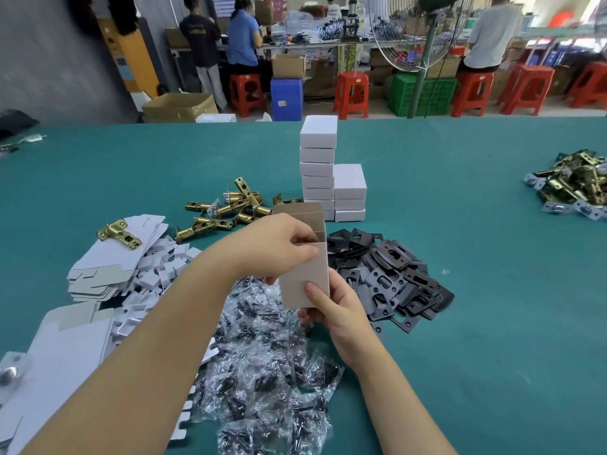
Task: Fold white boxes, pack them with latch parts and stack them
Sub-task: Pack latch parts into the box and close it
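Both hands hold an open-topped white cardboard box (307, 274) above the green table (476, 290). The right hand (338, 307) grips its base, thumb across the front. The left hand (279, 244) pinches the top flap.

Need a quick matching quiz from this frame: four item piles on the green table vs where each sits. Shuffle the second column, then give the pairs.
Items
1. stack of closed white boxes
2. black strike plates
3. flat box blanks
4. bagged screws

Places
A. near left, one brass latch lying on top
B. nearest the camera, under the forearms
C. behind the open box held in both hands
D. right of the held box

Pairs: 1-C, 2-D, 3-A, 4-B
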`<action>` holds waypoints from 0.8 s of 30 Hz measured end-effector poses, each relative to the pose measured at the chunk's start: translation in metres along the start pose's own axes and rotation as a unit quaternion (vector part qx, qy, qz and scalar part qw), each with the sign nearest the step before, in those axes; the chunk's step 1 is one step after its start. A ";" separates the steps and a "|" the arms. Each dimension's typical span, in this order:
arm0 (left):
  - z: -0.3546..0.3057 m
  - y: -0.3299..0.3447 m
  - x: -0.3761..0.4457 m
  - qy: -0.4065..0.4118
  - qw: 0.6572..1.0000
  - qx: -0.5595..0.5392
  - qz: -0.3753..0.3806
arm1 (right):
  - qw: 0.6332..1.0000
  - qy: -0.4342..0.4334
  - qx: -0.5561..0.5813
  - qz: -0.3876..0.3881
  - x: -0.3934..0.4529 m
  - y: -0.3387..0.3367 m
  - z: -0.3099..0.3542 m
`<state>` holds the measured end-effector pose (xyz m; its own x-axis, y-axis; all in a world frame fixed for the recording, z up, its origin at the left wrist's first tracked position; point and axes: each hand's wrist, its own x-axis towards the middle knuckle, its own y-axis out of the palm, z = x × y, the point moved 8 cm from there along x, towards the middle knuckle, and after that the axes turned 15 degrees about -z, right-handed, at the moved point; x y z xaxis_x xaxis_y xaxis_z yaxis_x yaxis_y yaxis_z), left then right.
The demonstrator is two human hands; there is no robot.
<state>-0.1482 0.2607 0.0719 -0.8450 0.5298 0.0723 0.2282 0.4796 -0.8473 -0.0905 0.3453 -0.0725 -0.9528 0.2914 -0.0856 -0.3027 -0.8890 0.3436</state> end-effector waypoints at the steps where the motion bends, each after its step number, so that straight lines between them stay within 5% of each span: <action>1: -0.001 -0.004 0.000 0.008 1.000 -0.011 -0.013 | 1.000 0.001 0.004 -0.002 0.000 0.000 0.000; 7: 0.014 -0.051 -0.010 0.012 0.957 -0.187 -0.219 | 0.997 0.017 0.059 -0.043 0.007 -0.010 -0.003; 9: 0.033 -0.049 -0.016 -0.015 0.952 -0.201 -0.232 | 0.996 0.018 0.071 -0.058 0.010 -0.013 -0.003; 13: 0.065 0.007 -0.037 -0.048 0.998 -0.040 -0.033 | 0.995 0.007 0.057 -0.081 0.012 -0.017 -0.002; 16: 0.083 0.051 -0.055 -0.070 0.993 0.051 0.081 | 0.995 0.005 0.048 -0.084 0.011 -0.017 -0.002; 19: 0.090 0.069 -0.061 -0.069 0.983 0.152 0.078 | 0.995 0.004 0.039 -0.089 0.011 -0.017 -0.001; 24: 0.084 0.079 -0.060 -0.062 0.983 0.159 0.069 | 0.996 0.005 0.035 -0.087 0.010 -0.017 -0.001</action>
<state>-0.1197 0.2077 -0.0440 -0.8732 0.4765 -0.1024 0.1987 0.1561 -0.9675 -0.0949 0.3625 -0.0799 -0.8861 0.4357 -0.1580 -0.4616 -0.7985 0.3865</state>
